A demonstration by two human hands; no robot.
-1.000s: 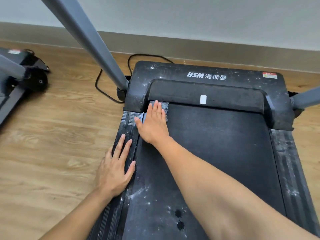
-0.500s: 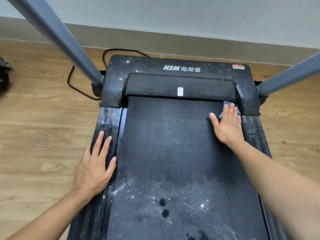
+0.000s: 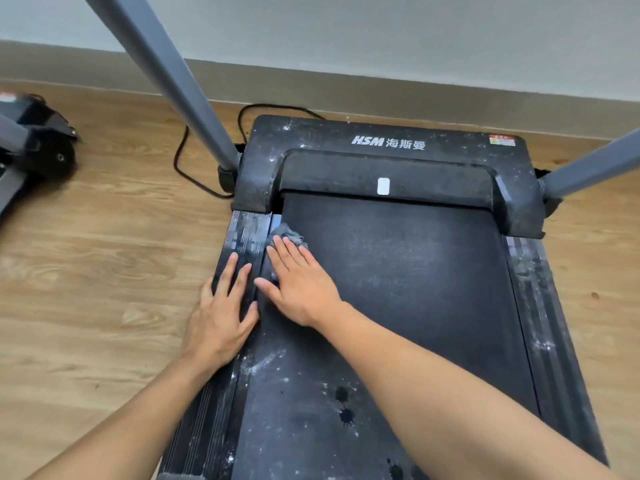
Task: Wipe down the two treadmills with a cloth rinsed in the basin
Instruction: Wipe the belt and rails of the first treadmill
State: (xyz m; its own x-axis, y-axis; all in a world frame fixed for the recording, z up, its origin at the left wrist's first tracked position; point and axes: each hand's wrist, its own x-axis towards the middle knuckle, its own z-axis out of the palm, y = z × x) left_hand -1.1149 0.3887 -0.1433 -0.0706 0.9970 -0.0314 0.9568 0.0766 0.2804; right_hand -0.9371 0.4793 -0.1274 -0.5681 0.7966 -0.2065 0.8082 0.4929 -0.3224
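A right hand (image 3: 300,289), fingers flat, presses a grey cloth (image 3: 288,233) on the dusty treadmill (image 3: 415,289) belt; the left hand (image 3: 221,310) rests flat alongside.

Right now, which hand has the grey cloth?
The right hand, pressing the crumpled grey cloth on the black belt; the left hand rests bare on the black ribbed side rail.

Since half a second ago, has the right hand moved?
Yes. The right hand, pressing the cloth, slid across the belt from right edge to left edge, passing the white mark, and now lies beside the left hand.
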